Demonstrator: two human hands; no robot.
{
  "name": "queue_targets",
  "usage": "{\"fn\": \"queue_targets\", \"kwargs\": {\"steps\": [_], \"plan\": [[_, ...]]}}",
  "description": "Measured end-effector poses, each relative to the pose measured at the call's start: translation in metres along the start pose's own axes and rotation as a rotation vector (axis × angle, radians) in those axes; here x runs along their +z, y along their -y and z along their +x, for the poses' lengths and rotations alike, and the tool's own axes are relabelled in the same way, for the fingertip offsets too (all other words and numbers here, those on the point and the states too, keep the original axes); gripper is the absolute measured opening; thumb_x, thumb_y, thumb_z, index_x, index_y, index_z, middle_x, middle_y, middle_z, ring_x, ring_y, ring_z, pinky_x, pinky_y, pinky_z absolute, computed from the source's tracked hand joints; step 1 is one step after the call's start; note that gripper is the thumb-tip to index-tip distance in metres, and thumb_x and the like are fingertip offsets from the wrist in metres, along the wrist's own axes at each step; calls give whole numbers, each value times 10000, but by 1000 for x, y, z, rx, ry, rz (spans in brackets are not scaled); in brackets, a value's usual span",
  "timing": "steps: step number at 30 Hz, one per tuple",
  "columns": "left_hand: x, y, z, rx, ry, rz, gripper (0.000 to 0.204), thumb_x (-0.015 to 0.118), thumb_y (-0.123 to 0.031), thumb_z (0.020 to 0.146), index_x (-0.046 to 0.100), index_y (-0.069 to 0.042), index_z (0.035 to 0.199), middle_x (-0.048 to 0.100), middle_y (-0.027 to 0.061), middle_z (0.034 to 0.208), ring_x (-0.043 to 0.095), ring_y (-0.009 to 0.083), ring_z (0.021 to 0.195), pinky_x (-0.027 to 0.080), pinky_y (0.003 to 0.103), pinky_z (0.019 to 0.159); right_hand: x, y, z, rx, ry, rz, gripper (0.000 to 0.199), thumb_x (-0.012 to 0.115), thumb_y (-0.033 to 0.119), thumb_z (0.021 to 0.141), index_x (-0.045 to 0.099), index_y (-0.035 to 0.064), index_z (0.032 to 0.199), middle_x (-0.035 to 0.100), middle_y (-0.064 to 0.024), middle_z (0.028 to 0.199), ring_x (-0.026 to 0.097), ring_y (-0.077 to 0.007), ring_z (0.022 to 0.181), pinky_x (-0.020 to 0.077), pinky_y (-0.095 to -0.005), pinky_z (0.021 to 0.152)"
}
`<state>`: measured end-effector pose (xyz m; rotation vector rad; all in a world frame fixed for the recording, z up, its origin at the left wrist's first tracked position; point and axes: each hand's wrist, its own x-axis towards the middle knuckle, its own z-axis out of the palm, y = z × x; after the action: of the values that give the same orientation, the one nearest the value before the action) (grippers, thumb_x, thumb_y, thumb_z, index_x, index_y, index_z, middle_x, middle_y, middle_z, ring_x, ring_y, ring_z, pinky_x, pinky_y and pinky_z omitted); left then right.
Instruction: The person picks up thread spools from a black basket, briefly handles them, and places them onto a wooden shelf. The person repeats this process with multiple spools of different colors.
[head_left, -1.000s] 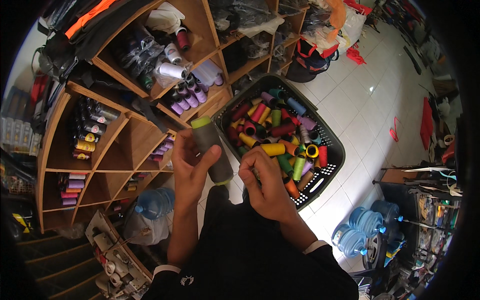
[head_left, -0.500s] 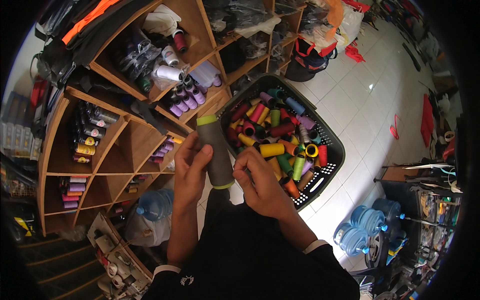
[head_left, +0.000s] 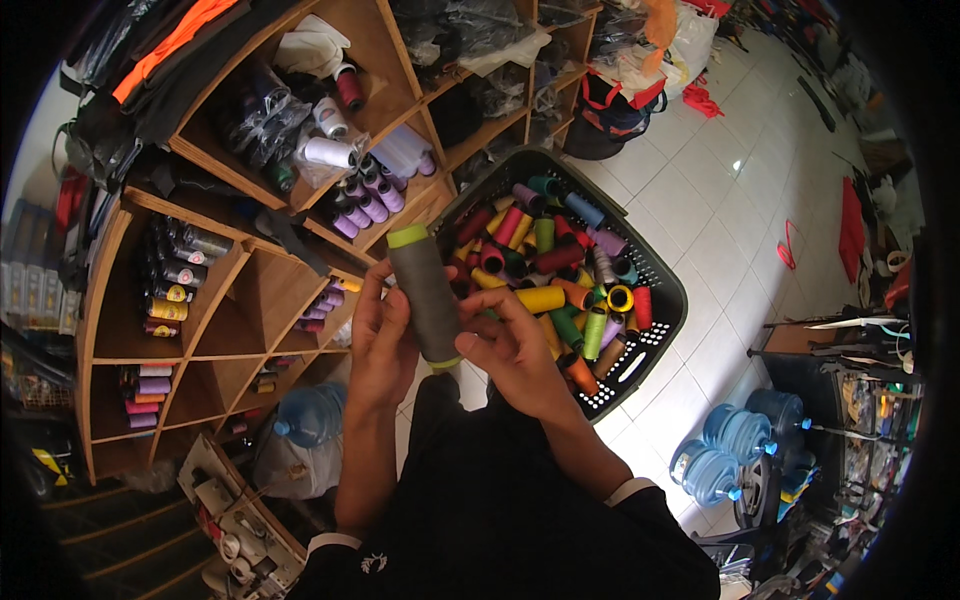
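Observation:
A thread spool [head_left: 428, 300], wound in dark grey with lime-green ends, stands slightly tilted in front of me. My left hand [head_left: 383, 335] is closed around its left side, the thumb lying along the grey thread. On the other side, my right hand [head_left: 515, 350] has its thumb and fingers apart, the thumb tip at the spool's lower right edge. Whether that thumb presses on the spool I cannot tell. Just beyond my hands, a dark plastic basket [head_left: 672, 290] holds several loose spools of many colours, among them a yellow spool [head_left: 541, 299].
To the left rises a wooden cubby shelf [head_left: 247, 275] with purple spools [head_left: 370, 205], dark cones and plastic-wrapped items. Blue water jugs [head_left: 738, 430] stand at the right on the white tiled floor [head_left: 690, 200]; another jug [head_left: 310, 412] is beside the shelf. Bags [head_left: 625, 105] lie beyond the basket.
My right hand's thumb and fingers have spread from a pinch beside the spool and moved a little closer to it. The spool has shifted slightly up, still in my left hand.

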<state>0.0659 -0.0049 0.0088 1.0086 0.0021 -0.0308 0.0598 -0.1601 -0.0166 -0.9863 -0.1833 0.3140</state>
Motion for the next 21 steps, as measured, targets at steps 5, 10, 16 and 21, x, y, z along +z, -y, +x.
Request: {"fn": "queue_targets", "kwargs": {"steps": [5,10,16,21], "plan": [[-6,5,-2,71,-75,140,482,593,-256,940,389,-17,1306,562,166,1222,582,207,1079,475,344,924,-1,7,-2,-51,-121,-227,299,671,64,854,522,-8,1103,544,-69,1082,586,-150,973,500,-287,805],[-2,5,-4,185,-114,300,487,662,-197,902,406,1,1266,581,113,1175,551,159,1072,427,283,911,15,9,1,-322,-157,-509,340,729,63,795,546,-12,1071,553,-78,1018,599,-167,957,509,-279,776],[-2,-1,-7,176,-114,314,493,664,-219,900,415,2,1263,583,124,1179,559,154,1057,426,276,903,6,2,3,-110,-96,-142,253,712,32,813,575,-6,1022,569,-59,1002,606,-141,916,514,-279,763],[-6,-4,-9,138,-22,173,515,577,-305,943,397,-9,1325,580,179,1197,594,216,1054,469,351,921,-9,-1,6,12,-50,-29,183,671,31,848,585,2,1007,592,-43,951,602,-119,891,498,-265,748]]}}
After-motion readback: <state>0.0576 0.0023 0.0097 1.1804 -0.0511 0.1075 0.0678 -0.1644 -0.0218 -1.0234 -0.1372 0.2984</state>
